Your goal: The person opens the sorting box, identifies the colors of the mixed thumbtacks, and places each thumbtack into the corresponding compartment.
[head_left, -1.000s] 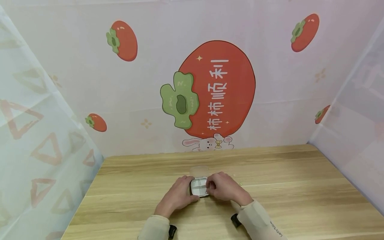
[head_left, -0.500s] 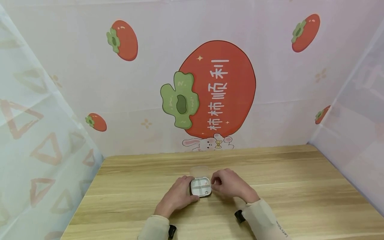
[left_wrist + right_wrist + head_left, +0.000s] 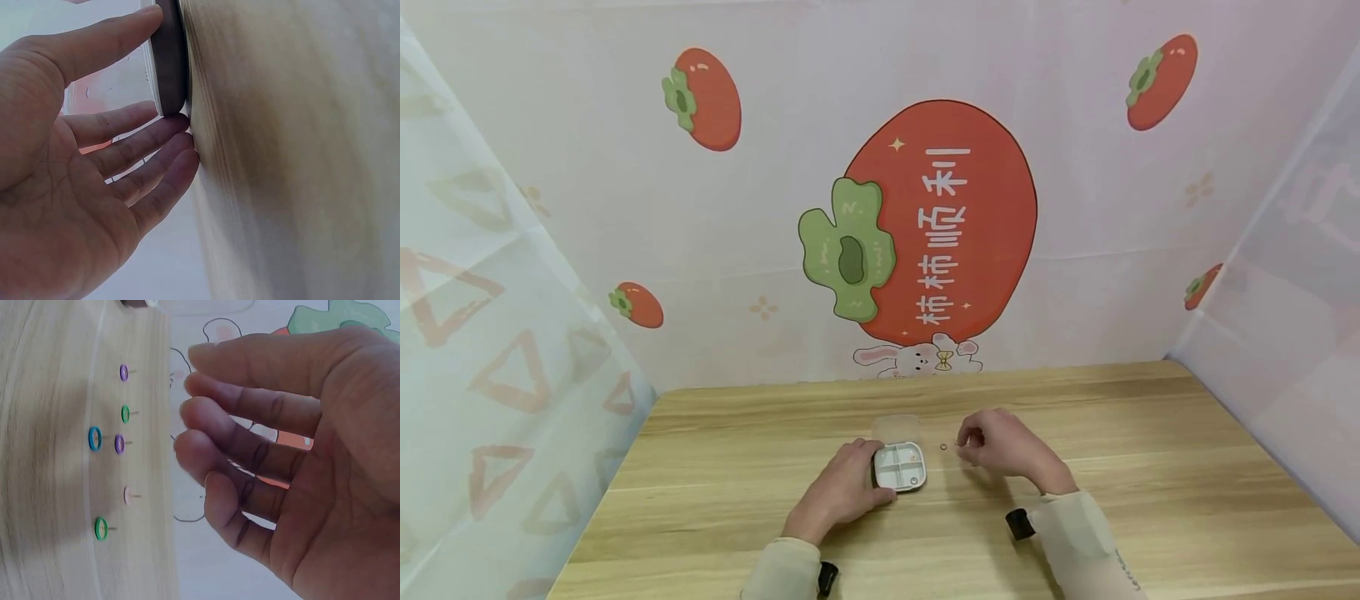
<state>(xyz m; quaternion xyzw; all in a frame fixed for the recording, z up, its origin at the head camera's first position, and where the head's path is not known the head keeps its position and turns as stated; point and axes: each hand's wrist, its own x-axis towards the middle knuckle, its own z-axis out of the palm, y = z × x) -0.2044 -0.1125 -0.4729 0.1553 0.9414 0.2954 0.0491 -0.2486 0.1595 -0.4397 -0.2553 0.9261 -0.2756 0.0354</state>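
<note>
A small pill box [image 3: 887,477], white inside with a dark outer shell, sits on the table with its clear lid [image 3: 897,429] folded open behind it. Thin walls divide it into several compartments, and small tacks show in the right-hand ones. My left hand [image 3: 842,487] grips its left side, thumb on the near edge and fingers at the far side. In the left wrist view the thumb presses the dark shell [image 3: 170,75]. My right hand [image 3: 1007,446] hovers right of the box, fingers loosely bent and nothing visible between them. One thumbtack [image 3: 943,447] lies between box and hand.
In the right wrist view several thumbtacks lie point up on the wooden table [image 3: 50,487], among them a blue one [image 3: 95,438], a green one [image 3: 101,529] and a purple one [image 3: 124,372]. A patterned cloth wall [image 3: 760,208] stands along the table's back edge.
My right hand has drawn back from over the box and moved right, uncovering the right-hand compartments and a thumbtack on the table. My left hand keeps its grip on the box.
</note>
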